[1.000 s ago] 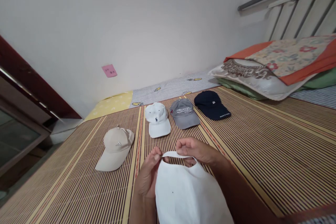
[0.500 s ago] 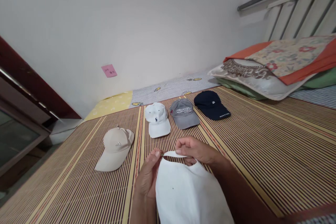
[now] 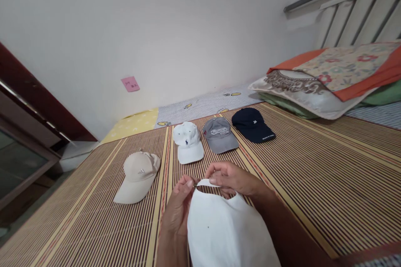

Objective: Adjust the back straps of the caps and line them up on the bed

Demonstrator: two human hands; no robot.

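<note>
A white baseball cap is held up close to me, its back opening and strap facing the wall. My left hand pinches the strap's left end, where a small metal buckle shows. On the strap's middle, my right hand grips with thumb and fingers, some of them behind the opening. Past my hands lie a white cap with a dark logo, a grey cap with lettering and a navy cap. To the left sits a beige cap, its brim toward me.
A striped bamboo mat covers the bed. Pillows with a floral orange cover are stacked at the right, below a radiator. A pink note is stuck on the wall. Dark furniture stands at the left.
My right hand has slid slightly left along the strap, toward my left hand. The held cap has shifted a little to the right; the other caps have not moved.
</note>
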